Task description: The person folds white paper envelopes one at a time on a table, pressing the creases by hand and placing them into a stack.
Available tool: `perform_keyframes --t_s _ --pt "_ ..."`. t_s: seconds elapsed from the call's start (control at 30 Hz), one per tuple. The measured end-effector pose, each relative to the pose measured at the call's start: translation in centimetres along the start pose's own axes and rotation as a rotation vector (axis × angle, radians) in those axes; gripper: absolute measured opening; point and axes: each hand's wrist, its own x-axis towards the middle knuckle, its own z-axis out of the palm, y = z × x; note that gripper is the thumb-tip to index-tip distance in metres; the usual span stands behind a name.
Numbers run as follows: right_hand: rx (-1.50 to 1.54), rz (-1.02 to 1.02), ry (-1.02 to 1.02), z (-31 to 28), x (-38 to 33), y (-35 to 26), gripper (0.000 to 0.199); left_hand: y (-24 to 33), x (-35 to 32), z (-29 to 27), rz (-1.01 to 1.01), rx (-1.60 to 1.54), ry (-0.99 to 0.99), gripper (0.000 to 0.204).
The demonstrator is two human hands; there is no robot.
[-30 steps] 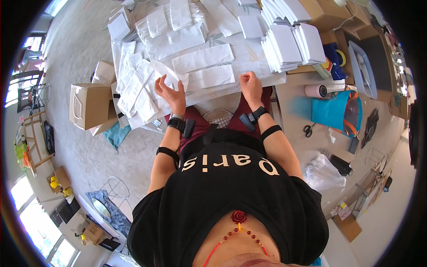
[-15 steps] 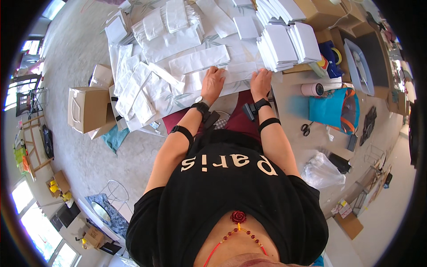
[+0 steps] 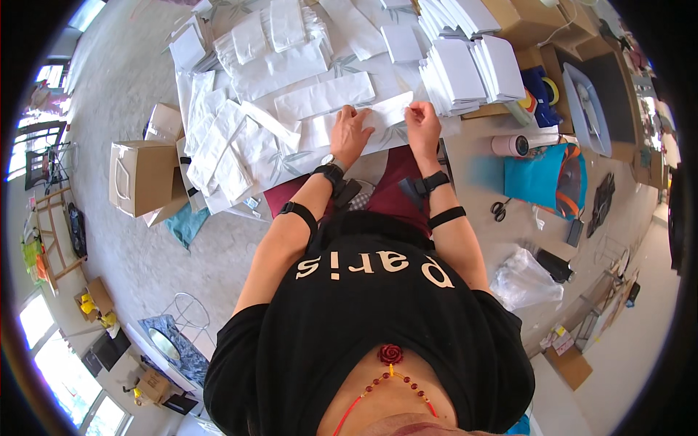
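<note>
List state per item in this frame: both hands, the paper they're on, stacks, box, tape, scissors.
left hand: flat, pressing on the white paper piece
right hand: fingers pinching the same piece's edge
white paper piece: lying flat, partly folded
white paper stacks: piled, leaning
loose white bags: scattered, overlapping
cardboard box: on its side on the floor
tape roll: lying on its side
scissors: lying on the floor, untouched

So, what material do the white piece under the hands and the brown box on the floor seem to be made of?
The white piece looks like thin matte paper: it lies flat with a sharp folded edge, the left hand pressing on it and the right hand pinching its edge. The brown box looks like plain, unglossed cardboard: stiff flat walls, dull tan surface.
</note>
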Motion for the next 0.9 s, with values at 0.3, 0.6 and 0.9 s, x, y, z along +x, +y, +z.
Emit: perform_keyframes --t_s 0.3,0.6,0.9 --pt "0.137 -0.187 -0.175 3.7 -3.7 -5.9 0.022 -2.2 0.3 1.5 0.060 -0.008 0.056 0.038" --pt "0.091 -0.315 -0.327 6.7 -5.5 -4.4 0.023 1.1 -0.5 -5.8 -0.759 -1.055 0.054 0.039" --pt "-0.068 -0.171 -0.227 4.1 -3.8 -0.8 0.018 -3.7 -1.0 -3.3 -0.526 -0.450 0.131 0.028"
